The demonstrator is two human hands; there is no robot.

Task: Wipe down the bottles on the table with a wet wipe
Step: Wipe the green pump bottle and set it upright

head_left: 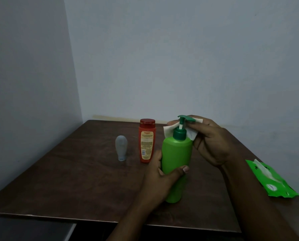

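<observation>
Tall green plastic pump bottle (177,164): upright, near the dark brown wooden table (75,180) front edge, left hand (160,178) grip wrapped round its body. White wet wipe (169,130): pinched in right hand (213,145) grip, pressed around the pump neck.

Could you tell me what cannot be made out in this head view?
- Green pump bottle: its lower left side is hidden by the left hand.
- Wet wipe: mostly hidden behind the pump and the right hand.
- Orange bottle: label print too small.
- Wipes pack: print blurred.
</observation>
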